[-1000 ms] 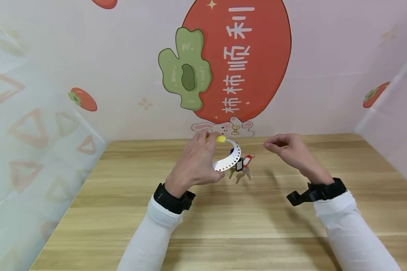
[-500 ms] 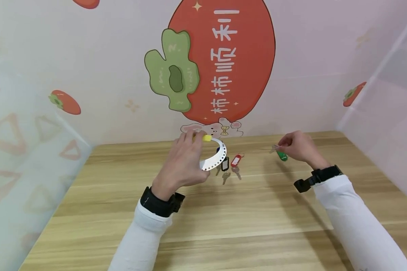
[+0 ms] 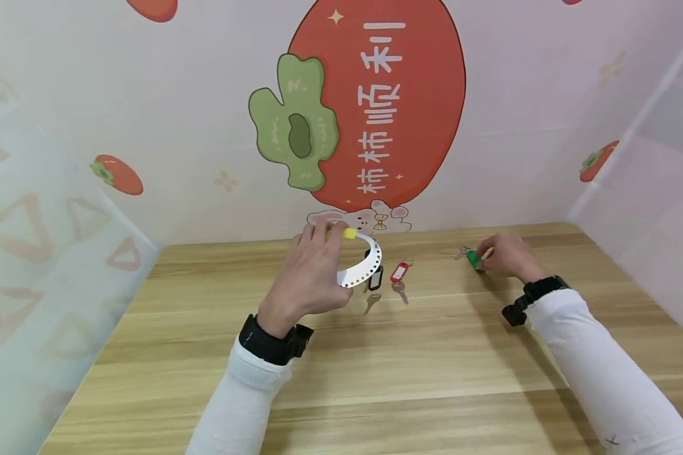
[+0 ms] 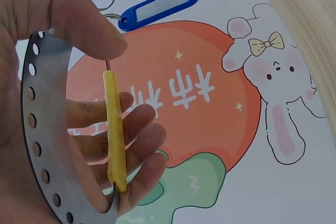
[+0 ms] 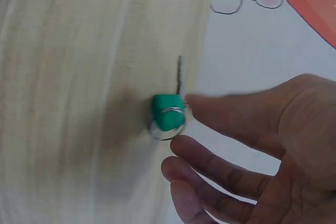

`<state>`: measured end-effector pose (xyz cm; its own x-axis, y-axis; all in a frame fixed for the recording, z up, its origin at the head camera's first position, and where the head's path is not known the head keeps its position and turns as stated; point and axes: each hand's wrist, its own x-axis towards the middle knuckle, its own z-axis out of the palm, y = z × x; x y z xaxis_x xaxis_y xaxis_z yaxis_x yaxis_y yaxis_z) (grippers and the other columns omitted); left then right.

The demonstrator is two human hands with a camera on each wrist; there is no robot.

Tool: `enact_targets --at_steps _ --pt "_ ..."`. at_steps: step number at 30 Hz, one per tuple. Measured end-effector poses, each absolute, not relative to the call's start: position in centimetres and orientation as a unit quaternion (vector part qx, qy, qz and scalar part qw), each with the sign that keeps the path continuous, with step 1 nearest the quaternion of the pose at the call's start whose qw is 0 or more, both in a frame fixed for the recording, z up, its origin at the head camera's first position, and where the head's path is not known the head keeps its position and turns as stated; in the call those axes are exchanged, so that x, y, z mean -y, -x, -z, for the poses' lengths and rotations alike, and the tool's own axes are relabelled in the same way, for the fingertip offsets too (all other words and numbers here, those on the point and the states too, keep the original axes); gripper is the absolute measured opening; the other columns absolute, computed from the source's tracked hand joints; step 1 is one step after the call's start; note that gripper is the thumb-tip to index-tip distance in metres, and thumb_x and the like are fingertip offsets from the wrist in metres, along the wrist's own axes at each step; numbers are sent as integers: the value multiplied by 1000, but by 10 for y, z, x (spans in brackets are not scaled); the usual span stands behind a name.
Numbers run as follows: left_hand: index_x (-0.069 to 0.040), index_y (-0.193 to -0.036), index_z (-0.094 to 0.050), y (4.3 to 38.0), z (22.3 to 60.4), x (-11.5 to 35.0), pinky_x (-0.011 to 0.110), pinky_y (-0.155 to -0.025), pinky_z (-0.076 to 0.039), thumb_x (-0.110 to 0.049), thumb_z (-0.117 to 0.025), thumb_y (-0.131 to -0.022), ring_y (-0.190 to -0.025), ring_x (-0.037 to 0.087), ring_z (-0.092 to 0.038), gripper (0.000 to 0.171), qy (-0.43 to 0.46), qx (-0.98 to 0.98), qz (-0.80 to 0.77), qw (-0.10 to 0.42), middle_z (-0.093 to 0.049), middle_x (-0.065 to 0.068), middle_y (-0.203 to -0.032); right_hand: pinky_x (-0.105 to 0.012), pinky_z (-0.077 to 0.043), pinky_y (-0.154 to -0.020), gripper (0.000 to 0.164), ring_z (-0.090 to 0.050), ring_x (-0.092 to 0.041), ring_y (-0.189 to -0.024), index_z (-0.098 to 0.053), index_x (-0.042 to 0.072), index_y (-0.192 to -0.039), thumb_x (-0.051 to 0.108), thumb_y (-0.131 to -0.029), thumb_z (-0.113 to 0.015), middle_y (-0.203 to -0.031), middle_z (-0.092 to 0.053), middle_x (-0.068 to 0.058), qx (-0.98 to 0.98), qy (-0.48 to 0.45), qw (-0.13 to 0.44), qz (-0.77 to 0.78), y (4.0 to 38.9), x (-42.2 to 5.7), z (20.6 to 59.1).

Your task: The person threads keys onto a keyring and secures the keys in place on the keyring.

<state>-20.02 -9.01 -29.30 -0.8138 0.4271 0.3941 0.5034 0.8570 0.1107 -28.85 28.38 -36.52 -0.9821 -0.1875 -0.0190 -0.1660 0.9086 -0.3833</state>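
Observation:
In the head view my left hand (image 3: 310,272) holds a crescent-shaped metal key ring (image 3: 361,268) with a row of holes and a yellow sleeve (image 4: 115,129). A blue key tag (image 4: 160,6) and a black key tag (image 3: 375,278) hang beneath it, each with a key. My right hand (image 3: 506,256) is over the right part of the table. Its thumb and fingertips are at a green key tag (image 3: 475,261), apparently pinching it. A small wire ring (image 5: 168,136) and a key (image 3: 462,252) go with that tag. Whether the tag touches the wood is unclear.
A red key tag (image 3: 399,272) with a key appears to lie on the wooden table (image 3: 341,373), just right of the hanging keys. The printed wall panel (image 3: 489,177) rises behind the table, with side panels left and right.
My right hand has moved right, and the green tag and its key have come into view at its fingertips. My left hand keeps its hold on the metal ring. The head view has shifted slightly.

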Motion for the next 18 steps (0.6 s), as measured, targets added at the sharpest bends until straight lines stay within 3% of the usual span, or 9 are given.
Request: enact_targets --at_steps 7,18 --pt "-7 -131 -39 200 293 89 43 -89 -34 -30 -69 -59 -109 27 -40 81 244 948 104 175 -41 10 -122 -37 -40 -62 27 -50 -29 -82 -66 7 -89 32 -79 -68 -100 -59 -19 -980 53 6 192 287 -284 374" --pt "-9 -132 -38 200 292 89 42 -89 -35 -34 -70 -60 -112 27 -39 83 231 952 102 173 -39 9 -126 -41 -42 -65 22 -54 -34 -82 -65 1 -95 15 -79 -59 -86 -62 -14 -977 35 -16 209 285 -281 375"
